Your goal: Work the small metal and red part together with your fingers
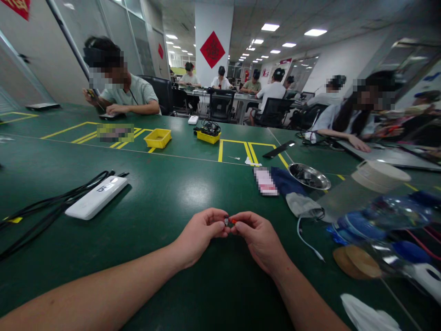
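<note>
Over the middle of the green table, both hands meet with their fingertips almost touching. My left hand pinches a small grey and dark piece between thumb and forefinger. A tiny orange-red piece sits in the pinch of my right hand, right beside the grey one. Fingers hide most of both pieces, so their exact kind does not show, nor whether they are joined.
On the left lie a white power bank and black cables. Yellow trays stand farther back. A metal bowl, a blue pouch, a white cable and a plastic bottle crowd the right. Co-workers sit around.
</note>
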A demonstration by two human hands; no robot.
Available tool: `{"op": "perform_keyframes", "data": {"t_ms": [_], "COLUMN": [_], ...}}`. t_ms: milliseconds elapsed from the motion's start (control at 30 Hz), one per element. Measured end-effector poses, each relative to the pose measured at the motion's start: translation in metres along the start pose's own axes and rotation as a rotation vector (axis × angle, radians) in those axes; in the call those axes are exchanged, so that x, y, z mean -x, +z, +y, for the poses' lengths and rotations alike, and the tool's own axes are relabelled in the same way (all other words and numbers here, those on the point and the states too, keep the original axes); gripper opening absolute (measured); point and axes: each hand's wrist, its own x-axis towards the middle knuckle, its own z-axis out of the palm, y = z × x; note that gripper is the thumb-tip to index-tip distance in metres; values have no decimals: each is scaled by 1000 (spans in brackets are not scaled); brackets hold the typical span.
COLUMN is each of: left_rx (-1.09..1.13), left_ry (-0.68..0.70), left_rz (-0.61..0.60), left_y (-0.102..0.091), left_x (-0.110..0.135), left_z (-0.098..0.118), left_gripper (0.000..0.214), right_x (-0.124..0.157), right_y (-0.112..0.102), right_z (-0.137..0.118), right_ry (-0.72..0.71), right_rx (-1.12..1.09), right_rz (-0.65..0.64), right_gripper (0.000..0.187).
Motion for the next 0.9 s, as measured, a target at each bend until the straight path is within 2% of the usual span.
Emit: {"op": "perform_keyframes", "data": {"t_ms": [500,700,900], "left_rx": [-48,6,52], "left_ry": [16,13,-10], "left_rz": [-3,-6,14], "left_y": [-1,-1,-2], "left_x": [1,2,0], "left_z": [0,1,0], "left_gripper": [29,35,29], "right_x": [0,0,0], "right_y": [-1,-1,-1], "right_z": [1,2,1], "right_ry": [-26,-26,-22], "right_rx": [36,2,7], "right_rz": [-13,-14,15], "right_gripper": [15,15,14]}}
